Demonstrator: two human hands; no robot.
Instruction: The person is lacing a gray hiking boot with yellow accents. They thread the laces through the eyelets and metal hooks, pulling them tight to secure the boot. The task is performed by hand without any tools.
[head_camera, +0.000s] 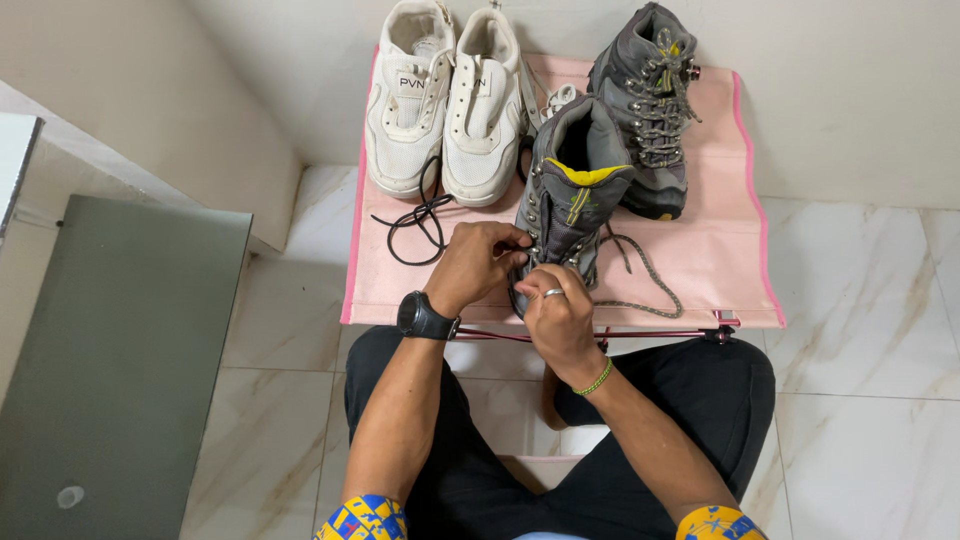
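Grey hiking boot (572, 195) at the near middle of the pink surface (720, 270), between both hands.
Its long axis runs near-to-far: toe toward the person, open collar toward the wall, leaning slightly right. The left hand (478, 262) has its fingers curled shut, pinching at the boot's lower eyelets; the right hand (560, 312) has its fingers pressed together, pinching the speckled lace (650, 275) at the toe end.

Bright, even light — sharp pic
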